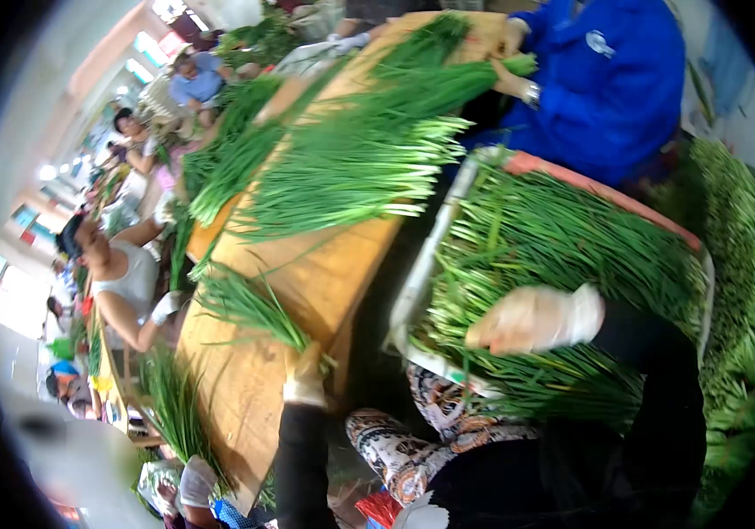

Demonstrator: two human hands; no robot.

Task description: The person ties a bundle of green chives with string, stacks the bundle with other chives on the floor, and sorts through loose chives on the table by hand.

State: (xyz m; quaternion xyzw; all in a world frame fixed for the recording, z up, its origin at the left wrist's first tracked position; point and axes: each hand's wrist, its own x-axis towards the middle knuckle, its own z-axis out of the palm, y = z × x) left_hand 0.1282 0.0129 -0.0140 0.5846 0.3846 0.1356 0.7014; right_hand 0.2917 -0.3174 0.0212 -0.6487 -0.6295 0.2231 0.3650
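My left hand (304, 366), in a pale glove, grips the stalk ends of a small bunch of chives (250, 304) over the edge of the wooden table (236, 397). The leaves of that bunch fan out to the far left across the boards. My right hand (532, 322), also gloved, is smeared by motion above a white crate (420, 282) full of loose chives (563, 238). Its fingers are too blurred to show whether they hold anything. A large row of chives (342, 181) lies farther up the table, white ends toward the crate.
A co-worker in a blue jacket (616, 88) handles chives at the table's far end. Across the table sits a person in a white top (126, 273). More greens (739, 300) are heaped right of the crate. Another bunch (170, 406) hangs over the table's left edge.
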